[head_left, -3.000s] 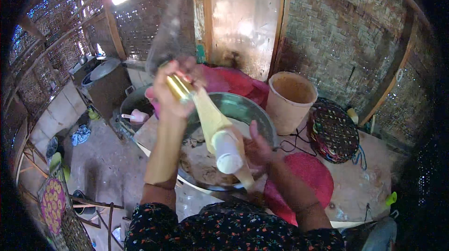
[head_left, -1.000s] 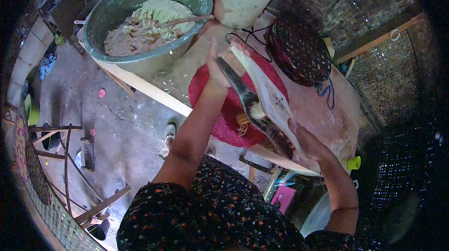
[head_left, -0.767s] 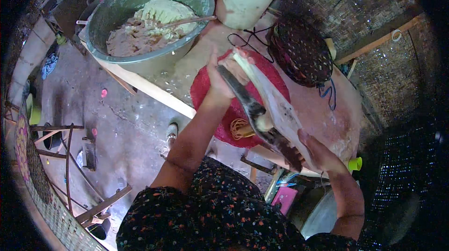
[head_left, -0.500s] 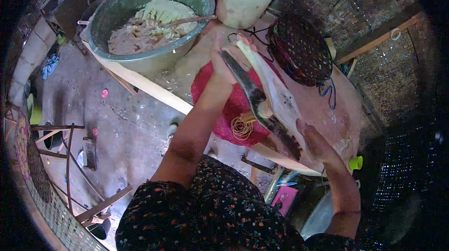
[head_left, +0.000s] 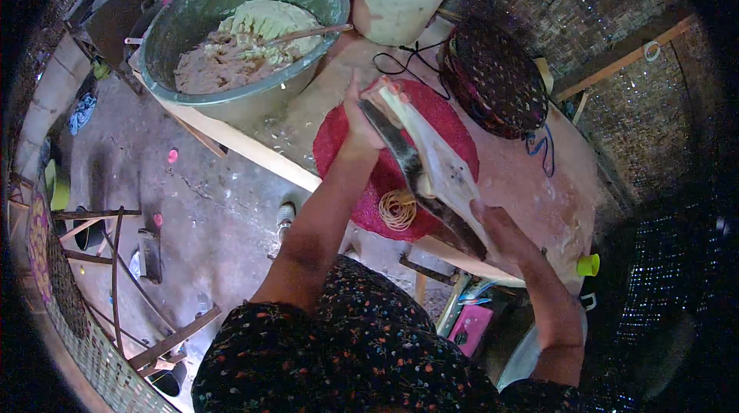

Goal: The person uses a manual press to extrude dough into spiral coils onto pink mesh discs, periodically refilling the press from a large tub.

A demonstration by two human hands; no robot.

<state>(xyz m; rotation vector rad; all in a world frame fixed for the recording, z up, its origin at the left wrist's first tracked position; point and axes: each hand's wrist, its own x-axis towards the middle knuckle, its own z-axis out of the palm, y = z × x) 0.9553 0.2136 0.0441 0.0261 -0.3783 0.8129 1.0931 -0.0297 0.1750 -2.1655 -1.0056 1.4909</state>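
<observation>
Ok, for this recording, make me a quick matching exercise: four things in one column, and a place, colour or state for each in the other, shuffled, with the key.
Things:
1. Large basin
2. Long press
3. Small cup
4. Round mat

Descriptions:
A. Held between the left hand and the right hand
B. Red
C. Contains dough with a stick lying across it
D. Bright yellow-green

Right pairs: 1-C, 2-A, 3-D, 4-B

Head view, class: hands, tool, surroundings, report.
Left hand on upper end, right hand on lower end. Two-armed tool slanted over red mat. Coiled yellow strands close by.
</observation>
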